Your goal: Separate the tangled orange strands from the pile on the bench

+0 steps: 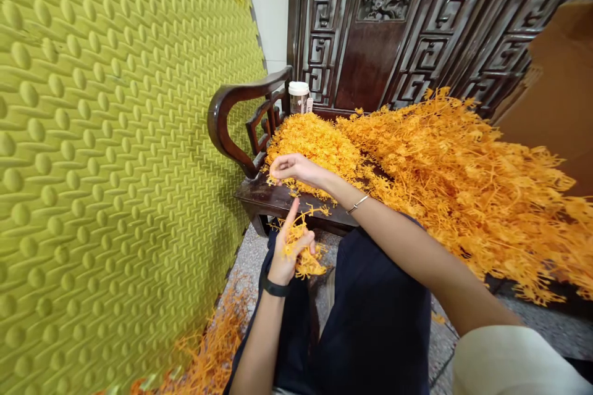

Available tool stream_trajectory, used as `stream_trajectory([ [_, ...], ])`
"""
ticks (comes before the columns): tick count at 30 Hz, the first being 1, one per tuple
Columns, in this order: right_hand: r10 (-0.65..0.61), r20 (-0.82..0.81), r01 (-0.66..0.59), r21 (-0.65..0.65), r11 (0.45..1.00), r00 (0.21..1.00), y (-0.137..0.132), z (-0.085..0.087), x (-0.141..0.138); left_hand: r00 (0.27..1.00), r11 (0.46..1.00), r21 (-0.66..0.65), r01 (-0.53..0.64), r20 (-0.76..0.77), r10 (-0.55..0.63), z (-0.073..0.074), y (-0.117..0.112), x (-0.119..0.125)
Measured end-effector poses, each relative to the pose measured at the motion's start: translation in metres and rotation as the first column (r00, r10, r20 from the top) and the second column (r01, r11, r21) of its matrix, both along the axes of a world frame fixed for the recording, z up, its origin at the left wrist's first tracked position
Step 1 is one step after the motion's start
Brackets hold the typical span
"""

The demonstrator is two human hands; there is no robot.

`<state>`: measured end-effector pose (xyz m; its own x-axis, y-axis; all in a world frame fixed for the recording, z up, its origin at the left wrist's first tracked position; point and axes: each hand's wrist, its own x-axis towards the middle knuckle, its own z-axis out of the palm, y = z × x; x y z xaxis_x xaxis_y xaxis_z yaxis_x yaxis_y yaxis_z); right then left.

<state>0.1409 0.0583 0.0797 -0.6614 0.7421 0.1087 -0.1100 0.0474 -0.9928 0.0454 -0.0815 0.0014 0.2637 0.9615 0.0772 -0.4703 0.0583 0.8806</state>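
Note:
My left hand (291, 247) is closed round a small bunch of orange artificial sprigs (309, 262), its index finger pointing up and away from them. It is over my lap, in front of the bench edge. Farther forward, my right hand (296, 170) reaches across to the left, fingers curled into a pinch. Whatever lies between those fingertips is too small to make out. Just beyond and under that hand is a heap of orange sprig pieces (315, 139) on the dark wooden bench (259, 194).
A big bundle of long orange artificial stems (463, 179) covers the bench to the right. Behind the heap stands a white-lidded cup (299, 95). The curved armrest (227, 114) and a green padded mat (115, 136) bound the left side. Orange stems (217, 339) lie on the floor.

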Motion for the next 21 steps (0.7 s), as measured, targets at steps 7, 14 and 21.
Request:
stream_trajectory([
  [7, -0.517, 0.344, 0.461, 0.236, 0.855, 0.783, 0.043, -0.005, 0.040, 0.992, 0.992, -0.003, -0.124, 0.003, 0.124, -0.014, 0.013, 0.003],
  [14, -0.705, 0.362, 0.601, 0.368, 0.710, 0.610, 0.062, -0.007, 0.067, 0.977, 0.971, -0.179, -0.161, 0.107, 0.182, -0.018, 0.019, -0.006],
  [21, -0.213, 0.551, 0.082, 0.253, 0.964, 0.807, 0.027, 0.007, 0.048, 0.966, 0.973, -0.156, -0.173, 0.165, 0.198, -0.020, 0.022, -0.008],
])
